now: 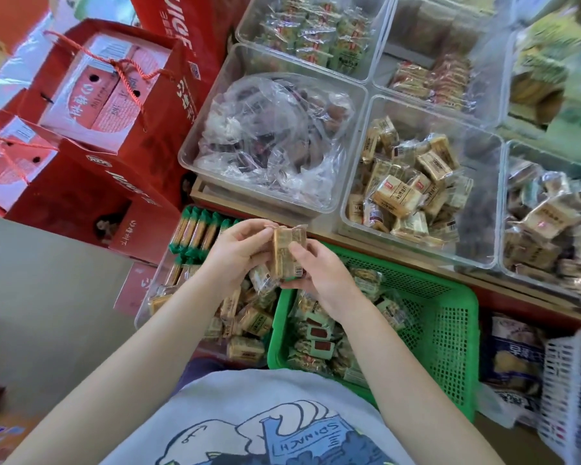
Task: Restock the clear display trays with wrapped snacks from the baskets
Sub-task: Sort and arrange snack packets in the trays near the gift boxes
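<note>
Both hands hold a small stack of tan wrapped snacks above the green basket's near left corner. My left hand grips the stack from the left. My right hand pinches it from the right, thumb on its front. Below them the green basket holds several green and red wrapped snacks. A clear bin to its left holds tan wrapped snacks. On the shelf, a clear display tray holds several of the same tan snacks.
Another clear tray holds crumpled clear bags with dark snacks. More clear trays stand behind and to the right. Red gift boxes are stacked at left. A white basket and blue bags lie at lower right.
</note>
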Action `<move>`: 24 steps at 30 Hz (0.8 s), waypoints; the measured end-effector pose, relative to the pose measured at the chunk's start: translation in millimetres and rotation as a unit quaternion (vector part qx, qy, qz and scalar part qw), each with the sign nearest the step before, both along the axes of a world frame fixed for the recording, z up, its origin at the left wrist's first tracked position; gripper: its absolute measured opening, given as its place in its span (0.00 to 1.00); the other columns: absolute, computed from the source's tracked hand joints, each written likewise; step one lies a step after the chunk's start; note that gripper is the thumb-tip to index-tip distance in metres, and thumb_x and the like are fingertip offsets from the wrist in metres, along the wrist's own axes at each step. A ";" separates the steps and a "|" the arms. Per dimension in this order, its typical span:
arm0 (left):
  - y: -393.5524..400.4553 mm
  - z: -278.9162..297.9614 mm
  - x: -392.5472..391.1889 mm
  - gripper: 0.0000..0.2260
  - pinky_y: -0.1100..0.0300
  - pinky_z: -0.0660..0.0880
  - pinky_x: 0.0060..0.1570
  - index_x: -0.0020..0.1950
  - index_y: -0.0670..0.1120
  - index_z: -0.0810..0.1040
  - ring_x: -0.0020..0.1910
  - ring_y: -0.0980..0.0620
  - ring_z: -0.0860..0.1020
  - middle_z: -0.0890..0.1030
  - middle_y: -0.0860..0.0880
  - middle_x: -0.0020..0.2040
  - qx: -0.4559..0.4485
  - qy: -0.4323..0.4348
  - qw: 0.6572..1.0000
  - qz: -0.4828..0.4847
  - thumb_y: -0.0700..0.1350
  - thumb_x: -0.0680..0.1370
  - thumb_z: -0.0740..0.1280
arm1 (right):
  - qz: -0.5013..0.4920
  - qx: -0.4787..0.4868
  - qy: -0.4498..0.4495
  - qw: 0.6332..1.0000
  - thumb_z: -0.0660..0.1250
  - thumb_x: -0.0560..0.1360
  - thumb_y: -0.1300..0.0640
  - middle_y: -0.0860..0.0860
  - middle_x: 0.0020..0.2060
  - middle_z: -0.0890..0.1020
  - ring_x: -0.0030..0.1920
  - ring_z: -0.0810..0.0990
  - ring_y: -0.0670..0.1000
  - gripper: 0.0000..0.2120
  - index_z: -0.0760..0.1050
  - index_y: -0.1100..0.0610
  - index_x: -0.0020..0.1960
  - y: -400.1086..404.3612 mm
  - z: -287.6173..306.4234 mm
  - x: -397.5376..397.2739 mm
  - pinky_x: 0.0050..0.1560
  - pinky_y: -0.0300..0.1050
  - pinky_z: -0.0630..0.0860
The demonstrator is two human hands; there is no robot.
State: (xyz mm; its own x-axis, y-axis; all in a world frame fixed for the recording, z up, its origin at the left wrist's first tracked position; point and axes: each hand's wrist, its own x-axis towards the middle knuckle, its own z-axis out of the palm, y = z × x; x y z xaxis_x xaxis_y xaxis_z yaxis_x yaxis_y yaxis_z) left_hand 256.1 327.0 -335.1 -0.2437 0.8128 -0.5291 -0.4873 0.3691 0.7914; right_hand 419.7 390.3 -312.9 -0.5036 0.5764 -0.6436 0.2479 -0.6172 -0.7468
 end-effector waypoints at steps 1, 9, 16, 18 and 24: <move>4.9 2.5 2.6 0.07 0.50 0.80 0.56 0.58 0.41 0.80 0.53 0.45 0.83 0.84 0.40 0.55 -0.001 0.021 1.000 0.001 0.40 0.81 0.67 | -0.002 0.034 -0.003 0.999 0.68 0.80 0.53 0.55 0.54 0.84 0.53 0.85 0.56 0.11 0.76 0.56 0.61 3.0 5.8 2.2 0.48 0.55 0.83; 27.0 2.7 -1.8 0.10 0.56 0.81 0.49 0.63 0.49 0.79 0.52 0.51 0.83 0.84 0.49 0.53 -0.113 0.146 0.983 -0.019 0.44 0.83 0.64 | -0.135 0.532 -0.267 0.792 0.67 0.79 0.61 0.49 0.59 0.80 0.58 0.78 0.42 0.17 0.75 0.54 0.67 97.4 31.7 43.8 0.59 0.34 0.72; 26.2 -26.9 1.4 0.10 0.56 0.79 0.42 0.58 0.52 0.80 0.42 0.52 0.80 0.83 0.54 0.52 -0.198 0.325 0.918 -0.112 0.45 0.81 0.61 | 0.118 0.495 -0.479 0.716 0.55 0.84 0.50 0.57 0.81 0.55 0.81 0.50 0.58 0.28 0.54 0.55 0.81 156.8 -7.9 39.2 0.78 0.61 0.47; 25.7 -35.0 2.4 0.12 0.60 0.74 0.34 0.61 0.51 0.79 0.36 0.54 0.78 0.81 0.54 0.55 -0.199 0.413 0.875 -0.157 0.44 0.81 0.60 | 0.062 0.563 -0.445 0.694 0.58 0.82 0.54 0.58 0.78 0.63 0.79 0.57 0.59 0.25 0.64 0.59 0.77 139.1 -7.6 29.0 0.78 0.59 0.47; 37.0 -79.9 5.9 0.26 0.47 0.75 0.60 0.76 0.51 0.66 0.70 0.43 0.70 0.66 0.47 0.76 -0.203 0.579 0.722 -0.319 0.38 0.79 0.61 | 0.083 0.622 -0.236 0.742 0.61 0.76 0.61 0.57 0.56 0.80 0.61 0.76 0.57 0.12 0.82 0.62 0.53 35.4 -36.5 5.2 0.66 0.58 0.72</move>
